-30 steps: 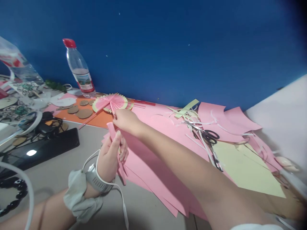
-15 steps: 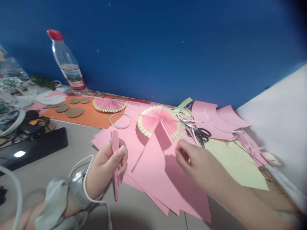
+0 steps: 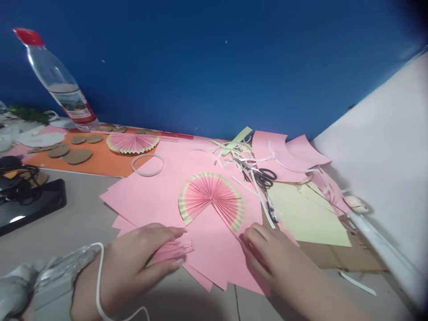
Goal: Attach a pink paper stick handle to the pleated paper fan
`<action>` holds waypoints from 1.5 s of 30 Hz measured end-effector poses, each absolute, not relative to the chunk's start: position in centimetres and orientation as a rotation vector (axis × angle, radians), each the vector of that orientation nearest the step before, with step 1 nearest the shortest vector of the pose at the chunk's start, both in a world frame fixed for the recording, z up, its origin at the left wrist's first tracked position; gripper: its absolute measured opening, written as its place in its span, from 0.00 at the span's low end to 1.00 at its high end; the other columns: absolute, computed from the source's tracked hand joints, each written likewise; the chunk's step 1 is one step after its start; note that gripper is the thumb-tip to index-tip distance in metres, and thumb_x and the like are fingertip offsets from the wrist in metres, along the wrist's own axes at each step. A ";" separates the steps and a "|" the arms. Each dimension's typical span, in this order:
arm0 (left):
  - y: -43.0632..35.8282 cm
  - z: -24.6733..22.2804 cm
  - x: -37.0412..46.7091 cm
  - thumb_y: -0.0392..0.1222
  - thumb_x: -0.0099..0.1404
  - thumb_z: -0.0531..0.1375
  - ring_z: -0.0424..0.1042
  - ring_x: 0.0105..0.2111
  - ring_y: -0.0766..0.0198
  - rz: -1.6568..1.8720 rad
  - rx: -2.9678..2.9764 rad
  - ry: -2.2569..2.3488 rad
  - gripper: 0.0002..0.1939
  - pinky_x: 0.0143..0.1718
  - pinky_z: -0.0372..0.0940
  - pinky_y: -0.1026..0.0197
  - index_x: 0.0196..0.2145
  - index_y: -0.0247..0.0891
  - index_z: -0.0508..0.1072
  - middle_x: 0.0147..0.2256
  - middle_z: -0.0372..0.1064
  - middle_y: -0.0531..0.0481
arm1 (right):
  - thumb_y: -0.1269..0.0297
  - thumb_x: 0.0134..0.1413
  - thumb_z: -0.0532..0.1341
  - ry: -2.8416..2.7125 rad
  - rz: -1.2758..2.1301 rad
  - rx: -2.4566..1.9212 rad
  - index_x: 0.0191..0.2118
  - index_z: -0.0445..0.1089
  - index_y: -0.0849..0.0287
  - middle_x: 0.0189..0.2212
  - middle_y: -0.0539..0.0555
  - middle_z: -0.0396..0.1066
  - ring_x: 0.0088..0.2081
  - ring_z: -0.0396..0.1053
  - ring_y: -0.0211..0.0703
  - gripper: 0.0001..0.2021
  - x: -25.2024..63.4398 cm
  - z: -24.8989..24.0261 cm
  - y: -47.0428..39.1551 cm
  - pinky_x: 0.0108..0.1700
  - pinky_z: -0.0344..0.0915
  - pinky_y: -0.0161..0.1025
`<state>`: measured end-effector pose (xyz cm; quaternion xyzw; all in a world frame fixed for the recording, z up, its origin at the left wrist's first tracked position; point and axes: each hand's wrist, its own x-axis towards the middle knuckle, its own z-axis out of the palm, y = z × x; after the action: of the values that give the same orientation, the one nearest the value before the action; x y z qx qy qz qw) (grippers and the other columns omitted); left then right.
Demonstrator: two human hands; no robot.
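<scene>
A pleated pink paper fan with a yellow-green rim lies spread over pink paper sheets, a wedge-shaped gap facing me. At its lower right corner, my right hand is closed with curled fingers on the fan's edge; the fingertips are partly hidden. My left hand grips a folded pink paper strip between thumb and fingers, low over the left side of the sheets. Its pleated end points toward the fan. Black-handled scissors lie among paper scraps beyond my right hand.
A water bottle stands at the back left by the blue wall. Cardboard discs and another pleated fan lie on orange paper. A white ring, a phone and pale green paper are around.
The fan has come down toward me from a raised position onto the sheets. My left hand has turned its folded strip from upright to nearly flat, and my right hand has lowered.
</scene>
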<state>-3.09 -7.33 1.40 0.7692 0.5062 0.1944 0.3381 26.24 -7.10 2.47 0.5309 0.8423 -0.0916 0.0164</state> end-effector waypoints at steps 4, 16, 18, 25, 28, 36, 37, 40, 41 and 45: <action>-7.1 1.7 -2.9 0.55 0.61 0.57 0.72 0.45 0.57 0.524 1.994 1.328 0.19 0.47 0.64 0.60 0.49 0.51 0.70 0.46 0.73 0.52 | 0.75 0.46 0.57 2.653 -0.148 1.724 0.47 0.65 0.58 0.45 0.59 0.67 0.44 0.65 0.53 0.18 25.1 2.6 -6.1 0.41 0.63 0.48; -6.6 2.0 -2.4 0.55 0.63 0.55 0.65 0.53 0.54 0.467 2.334 1.292 0.22 0.54 0.60 0.55 0.52 0.46 0.68 0.52 0.69 0.49 | 0.65 0.57 0.53 2.804 -0.051 1.723 0.53 0.63 0.69 0.51 0.63 0.66 0.50 0.62 0.56 0.20 19.5 1.1 -0.3 0.51 0.60 0.53; -6.3 2.0 -2.3 0.56 0.64 0.54 0.64 0.54 0.53 0.410 2.471 1.243 0.20 0.56 0.58 0.53 0.48 0.44 0.71 0.52 0.69 0.49 | 0.67 0.57 0.53 2.831 -0.064 1.712 0.52 0.63 0.68 0.49 0.63 0.66 0.49 0.62 0.55 0.18 19.7 1.0 -0.3 0.50 0.61 0.51; -4.6 2.2 -2.2 0.55 0.66 0.51 0.69 0.49 0.53 0.329 2.691 1.180 0.19 0.51 0.61 0.52 0.41 0.40 0.74 0.49 0.72 0.47 | 0.70 0.60 0.54 2.923 -0.290 1.586 0.47 0.66 0.59 0.44 0.56 0.68 0.46 0.63 0.49 0.11 21.2 1.7 0.1 0.50 0.60 0.48; -4.1 2.3 -2.4 0.55 0.66 0.51 0.69 0.47 0.53 0.359 2.711 1.230 0.20 0.49 0.61 0.52 0.43 0.39 0.73 0.48 0.72 0.46 | 0.73 0.60 0.53 2.933 -0.351 1.536 0.46 0.67 0.59 0.42 0.56 0.68 0.45 0.63 0.47 0.11 21.6 2.3 0.3 0.48 0.60 0.46; -3.3 2.8 -3.1 0.56 0.66 0.50 0.66 0.46 0.49 0.359 2.677 1.421 0.24 0.49 0.56 0.47 0.50 0.37 0.68 0.44 0.73 0.44 | 0.81 0.56 0.52 2.955 -0.473 1.305 0.44 0.67 0.59 0.43 0.56 0.67 0.47 0.61 0.46 0.15 22.3 3.4 0.5 0.51 0.60 0.45; -3.3 2.9 -3.2 0.56 0.66 0.50 0.66 0.47 0.49 0.349 2.676 1.432 0.24 0.49 0.56 0.47 0.50 0.36 0.68 0.44 0.73 0.44 | 0.82 0.55 0.52 2.959 -0.493 1.263 0.44 0.67 0.59 0.43 0.55 0.67 0.47 0.60 0.46 0.16 22.4 3.5 0.5 0.51 0.59 0.45; -3.2 2.9 -3.3 0.57 0.66 0.49 0.66 0.47 0.48 0.330 2.675 1.441 0.24 0.49 0.55 0.47 0.50 0.37 0.68 0.45 0.73 0.43 | 0.84 0.54 0.52 2.984 -0.568 1.169 0.45 0.67 0.57 0.44 0.54 0.66 0.48 0.59 0.44 0.18 22.5 3.6 0.2 0.51 0.60 0.42; -3.2 2.8 -3.3 0.57 0.66 0.49 0.66 0.47 0.49 0.316 2.667 1.437 0.24 0.49 0.56 0.47 0.49 0.37 0.68 0.45 0.73 0.43 | 0.84 0.53 0.52 2.990 -0.584 1.139 0.45 0.66 0.57 0.44 0.53 0.66 0.48 0.60 0.44 0.19 22.5 3.6 0.1 0.51 0.60 0.42; -3.0 2.6 -3.1 0.56 0.66 0.50 0.67 0.46 0.51 0.274 2.639 1.358 0.21 0.48 0.58 0.50 0.45 0.38 0.70 0.47 0.71 0.43 | 0.84 0.53 0.53 3.011 -0.542 0.992 0.46 0.66 0.57 0.44 0.54 0.67 0.47 0.61 0.44 0.19 22.4 3.5 -0.6 0.51 0.60 0.42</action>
<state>-3.08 -3.02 2.63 0.8825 0.4542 0.0917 0.0805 22.40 -0.61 3.48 0.3082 0.9356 -0.1683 -0.0371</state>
